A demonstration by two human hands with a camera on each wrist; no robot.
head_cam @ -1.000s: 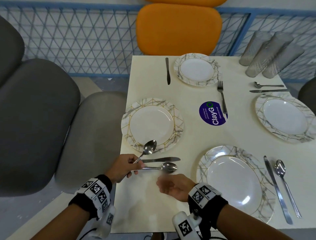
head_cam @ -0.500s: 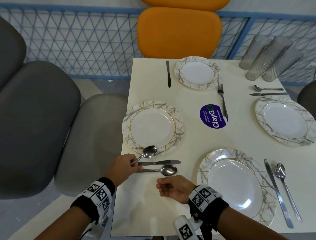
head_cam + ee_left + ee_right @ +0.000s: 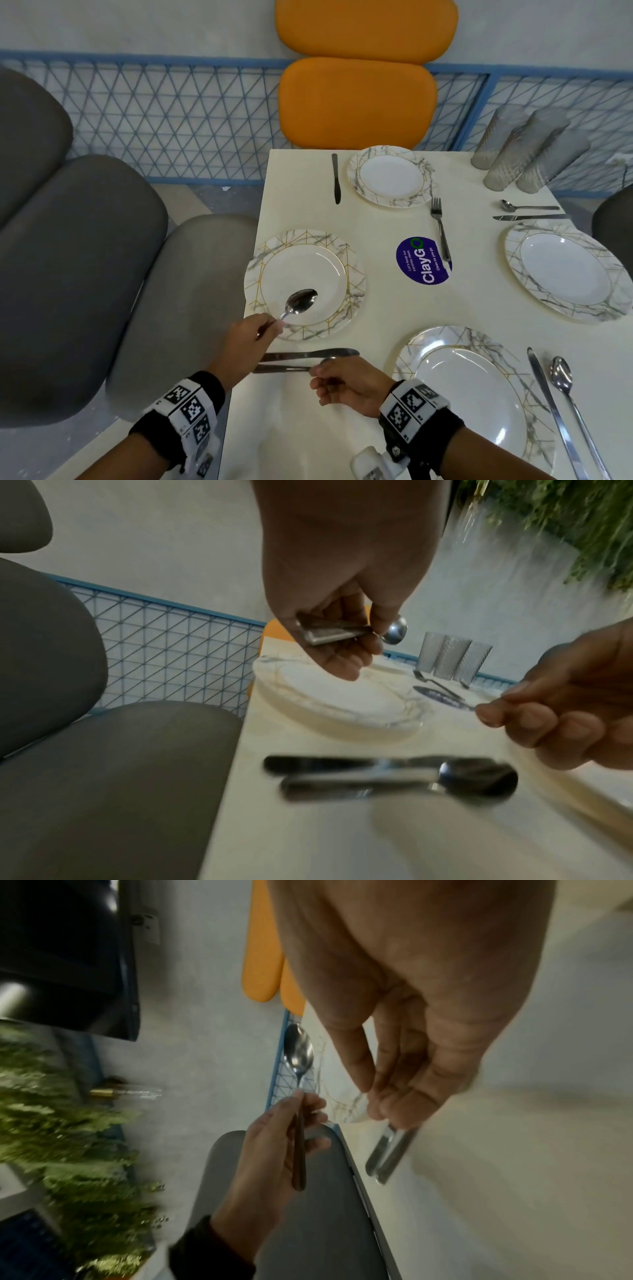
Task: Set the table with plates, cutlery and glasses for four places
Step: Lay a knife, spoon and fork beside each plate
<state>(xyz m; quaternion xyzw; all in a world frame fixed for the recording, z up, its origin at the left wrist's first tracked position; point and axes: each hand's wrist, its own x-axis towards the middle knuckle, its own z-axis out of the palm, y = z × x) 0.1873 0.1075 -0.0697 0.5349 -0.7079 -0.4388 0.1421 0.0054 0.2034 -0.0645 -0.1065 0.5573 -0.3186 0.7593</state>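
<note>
My left hand [image 3: 274, 325] pinches the handle of a steel spoon [image 3: 301, 301] and holds it in the air, its bowl over the near rim of the marbled left plate [image 3: 354, 274]. In the left wrist view the handle lies across the fingers [image 3: 342, 658]. A knife [image 3: 308, 354] and a second spoon [image 3: 281, 369] lie side by side on the table just below that plate. My right hand [image 3: 322, 377] hovers over the second spoon's bowl with loosely curled fingers and holds nothing; the left wrist view shows that spoon [image 3: 479, 780] lying free beneath it.
Three more places have plates: the near one [image 3: 404, 359] with knife and spoon, the right one [image 3: 616, 274] likewise, the far one [image 3: 356, 168] with knife and fork [image 3: 440, 229]. Three glasses [image 3: 527, 154] stand together at the far right corner. Grey chairs [image 3: 85, 274] flank the table's left edge.
My left hand has raised its spoon farther over the left plate. My right hand has moved up over the bowl of the spoon lying on the table.
</note>
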